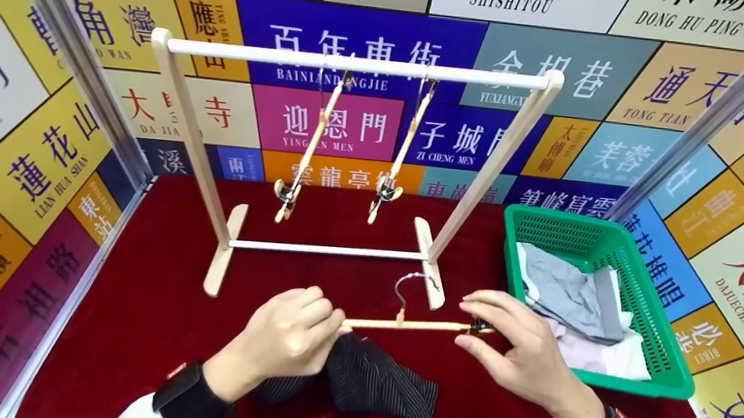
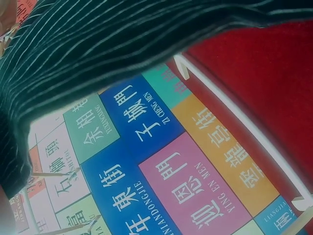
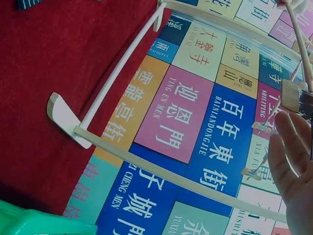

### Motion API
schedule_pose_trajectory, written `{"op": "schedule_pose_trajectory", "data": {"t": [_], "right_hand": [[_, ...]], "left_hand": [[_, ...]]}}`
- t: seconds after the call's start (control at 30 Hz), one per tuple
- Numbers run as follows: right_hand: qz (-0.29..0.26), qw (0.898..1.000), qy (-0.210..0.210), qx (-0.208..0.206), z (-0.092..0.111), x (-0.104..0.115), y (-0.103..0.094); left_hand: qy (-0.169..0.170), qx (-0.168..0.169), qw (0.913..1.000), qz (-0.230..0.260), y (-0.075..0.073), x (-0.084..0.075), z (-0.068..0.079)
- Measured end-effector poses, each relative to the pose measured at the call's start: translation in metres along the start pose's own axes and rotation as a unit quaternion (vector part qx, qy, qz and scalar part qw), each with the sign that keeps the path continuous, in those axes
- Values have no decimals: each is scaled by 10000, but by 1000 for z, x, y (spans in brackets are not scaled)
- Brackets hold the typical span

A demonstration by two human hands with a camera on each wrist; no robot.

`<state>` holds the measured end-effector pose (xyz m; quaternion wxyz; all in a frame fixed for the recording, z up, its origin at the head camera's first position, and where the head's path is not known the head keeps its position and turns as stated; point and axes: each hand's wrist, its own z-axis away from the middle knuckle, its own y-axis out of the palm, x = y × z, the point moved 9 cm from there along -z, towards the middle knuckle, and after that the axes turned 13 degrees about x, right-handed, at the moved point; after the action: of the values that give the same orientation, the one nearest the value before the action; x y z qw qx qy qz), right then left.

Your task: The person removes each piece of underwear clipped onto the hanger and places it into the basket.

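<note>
My left hand (image 1: 297, 330) grips the left end of a wooden clip hanger (image 1: 429, 325), fingers curled. A dark pinstriped garment (image 1: 387, 382) hangs below this hand; its striped cloth (image 2: 98, 54) fills the upper part of the left wrist view. The hanger lies nearly level, its metal hook (image 1: 399, 285) pointing up. At the right end, my right hand (image 1: 521, 347) has thumb and fingers spread around the black-and-wood clip (image 1: 479, 326). In the right wrist view, extended fingers (image 3: 283, 152) lie just below the clip's wooden plate (image 3: 290, 95). My left fingertips are hidden.
A wooden rack (image 1: 357, 65) stands behind the hands, with two clip hangers (image 1: 318, 137) (image 1: 412, 138) on its top bar. At the right, a green basket (image 1: 674, 370) holds grey cloth (image 1: 567, 287) and paler pieces. Dark red cloth (image 1: 133, 323) covers the table; printed panels surround it.
</note>
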<state>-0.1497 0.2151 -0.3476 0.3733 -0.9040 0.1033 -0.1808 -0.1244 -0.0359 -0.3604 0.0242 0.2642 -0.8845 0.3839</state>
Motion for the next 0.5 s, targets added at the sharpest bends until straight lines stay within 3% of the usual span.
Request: {"op": "schedule_pose_trajectory", "data": {"t": [0.5], "right_hand": [[240, 9983, -399, 340, -1, 7, 9]], "left_hand": [[200, -81, 9997, -150, -3, -7, -1]]}}
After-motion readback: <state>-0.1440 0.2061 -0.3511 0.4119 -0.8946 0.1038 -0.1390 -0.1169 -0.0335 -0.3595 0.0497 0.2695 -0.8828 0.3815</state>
